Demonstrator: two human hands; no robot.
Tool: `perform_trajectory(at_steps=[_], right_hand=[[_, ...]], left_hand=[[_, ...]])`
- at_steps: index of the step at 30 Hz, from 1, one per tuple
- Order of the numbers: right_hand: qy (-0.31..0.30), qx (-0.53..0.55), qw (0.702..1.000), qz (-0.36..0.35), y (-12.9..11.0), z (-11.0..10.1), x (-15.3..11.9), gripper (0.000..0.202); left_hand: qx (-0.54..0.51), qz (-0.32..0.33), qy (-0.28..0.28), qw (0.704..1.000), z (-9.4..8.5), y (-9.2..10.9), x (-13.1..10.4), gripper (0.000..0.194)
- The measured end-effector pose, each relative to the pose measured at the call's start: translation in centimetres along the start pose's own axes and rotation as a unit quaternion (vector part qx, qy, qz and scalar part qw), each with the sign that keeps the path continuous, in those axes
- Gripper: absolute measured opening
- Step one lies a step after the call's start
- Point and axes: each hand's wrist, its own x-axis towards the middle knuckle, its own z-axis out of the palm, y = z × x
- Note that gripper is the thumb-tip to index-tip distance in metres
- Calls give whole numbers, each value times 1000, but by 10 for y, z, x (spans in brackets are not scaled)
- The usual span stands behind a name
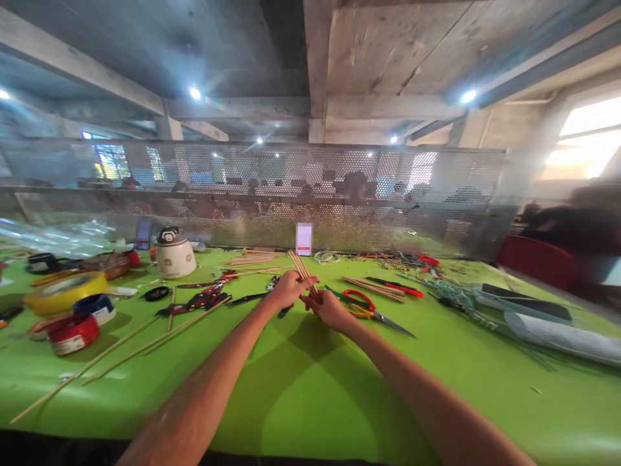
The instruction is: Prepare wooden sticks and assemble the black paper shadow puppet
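Note:
A small bundle of thin wooden sticks (301,265) stands tilted above the table, its tops leaning left. My left hand (287,289) is closed round it from the left, thumb pointing right. From the right, my right hand (330,309) grips the same bundle lower down. The lower ends of the sticks are hidden by my fingers. Just right of my right hand lie scissors (383,316) with red and yellow about the handles. Black-handled tools (252,298) lie near my left hand, partly covered by it.
Loose long sticks (160,340) and tape rolls (72,333) lie at left, below a white jar (175,255). More sticks (373,288) and red-handled pliers (405,287) lie at right, before a white roll (557,333). A perforated metal screen (272,220) closes off the back.

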Motion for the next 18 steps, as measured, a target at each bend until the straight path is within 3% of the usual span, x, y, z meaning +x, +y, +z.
perform_trajectory(at_steps=[12, 18], right_hand=[[29, -14, 999, -19, 0, 6, 4, 28], [10, 9, 999, -31, -13, 3, -3, 42]], left_hand=[[21, 6, 42, 999, 0, -2, -4, 44], [-48, -6, -8, 999, 5, 6, -6, 52]])
